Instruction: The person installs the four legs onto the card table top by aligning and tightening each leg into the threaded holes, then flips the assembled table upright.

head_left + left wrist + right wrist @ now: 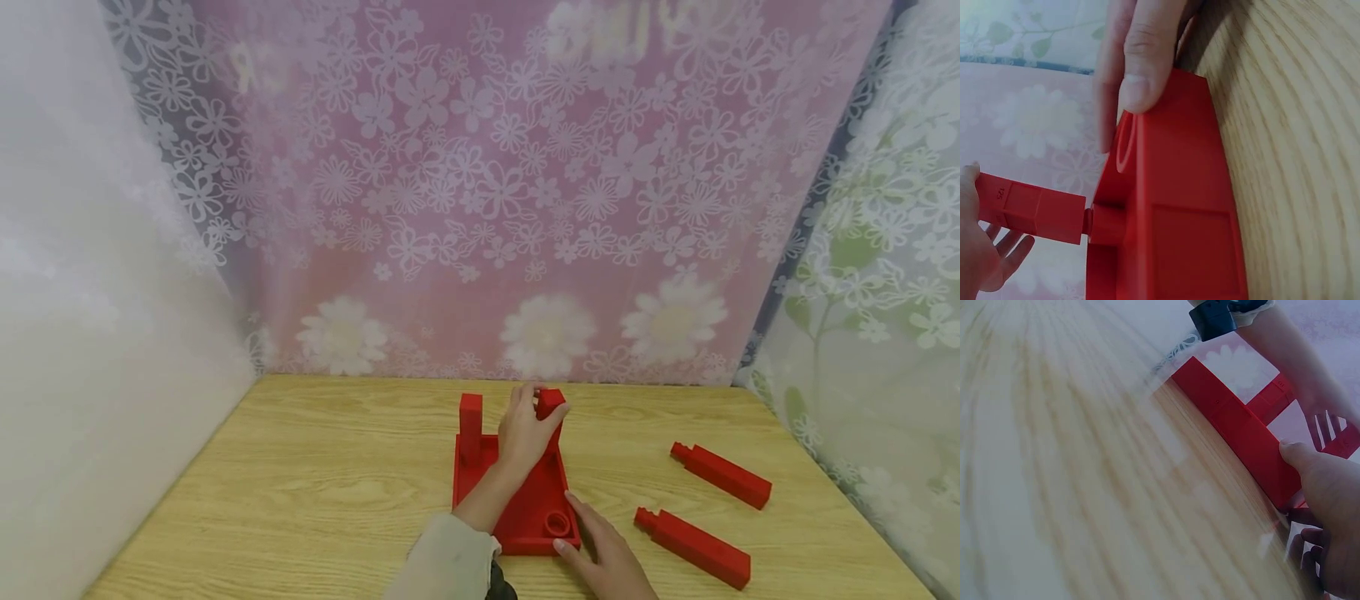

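Note:
A red rectangular tray (536, 546) with a low rim lies on the table. At its far left corner stands a red square post (471, 425). My left hand (525, 429) grips the top end of a second red post (553, 408) at the far right corner; in the left wrist view this post (1035, 203) meets a round socket in the tray by a narrow neck. My right hand (611, 558) holds the near right corner of the tray, thumb on the near wall and a finger along the side. A round ring socket (557, 523) shows in that corner.
Two loose red posts, the far one (723, 477) and the near one (697, 546), lie to the right of the tray, their narrow stepped ends toward it. The wooden table (300, 483) meets a flowered curtain (480, 208) at the back.

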Motion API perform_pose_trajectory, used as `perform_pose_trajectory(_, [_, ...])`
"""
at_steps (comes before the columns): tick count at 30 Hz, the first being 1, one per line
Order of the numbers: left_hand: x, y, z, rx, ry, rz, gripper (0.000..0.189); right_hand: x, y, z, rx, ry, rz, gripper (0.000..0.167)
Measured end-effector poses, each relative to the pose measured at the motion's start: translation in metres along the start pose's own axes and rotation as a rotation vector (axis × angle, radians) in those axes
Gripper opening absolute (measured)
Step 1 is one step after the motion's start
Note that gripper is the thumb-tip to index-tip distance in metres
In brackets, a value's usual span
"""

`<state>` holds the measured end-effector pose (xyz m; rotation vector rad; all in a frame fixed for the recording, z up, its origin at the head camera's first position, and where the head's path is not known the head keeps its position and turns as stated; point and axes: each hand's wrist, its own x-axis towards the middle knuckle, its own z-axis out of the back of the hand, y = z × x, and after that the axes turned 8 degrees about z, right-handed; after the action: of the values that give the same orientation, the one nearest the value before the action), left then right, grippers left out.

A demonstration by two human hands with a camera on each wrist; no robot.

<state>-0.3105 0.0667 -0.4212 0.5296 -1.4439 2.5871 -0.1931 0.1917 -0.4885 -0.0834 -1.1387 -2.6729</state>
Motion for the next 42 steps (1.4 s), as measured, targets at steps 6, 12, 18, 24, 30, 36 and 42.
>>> perform_pose_trajectory(6, [0.0004, -0.0028, -0.002, -0.052, -0.024, 0.024, 0.04, 0.0008, -0.0038, -0.0021, -0.007, -0.002, 0.001, 0.076])
perform_pose_trajectory(12, [-0.0008, -0.0032, -0.0017, -0.185, -0.014, 0.069, 0.042, 0.0009, -0.0043, -0.0023, -0.018, -0.005, 0.0, 0.076])
perform_pose_trajectory(18, [-0.0006, -0.0002, -0.001, -0.229, 0.018, 0.052, 0.037, 0.0009, -0.0038, -0.0007, -0.008, 0.001, 0.008, 0.076])
perform_pose_trajectory(24, [0.0004, 0.0001, -0.0003, -0.189, 0.056, 0.024, 0.032, 0.0011, -0.0048, -0.0014, -0.005, 0.002, -0.008, 0.077])
perform_pose_trajectory(30, [-0.0001, -0.0009, 0.0001, -0.173, 0.056, 0.018, 0.027, 0.0006, -0.0057, -0.0016, -0.006, -0.005, 0.001, 0.076])
perform_pose_trajectory(36, [-0.0001, -0.0032, -0.0009, -0.126, 0.035, 0.008, 0.033, -0.0003, -0.0054, -0.0005, -0.013, -0.011, 0.017, 0.076])
perform_pose_trajectory(42, [-0.0056, -0.0056, -0.0022, -0.148, 0.001, 0.026, 0.034, 0.0007, -0.0055, -0.0005, -0.02, -0.005, 0.012, 0.076])
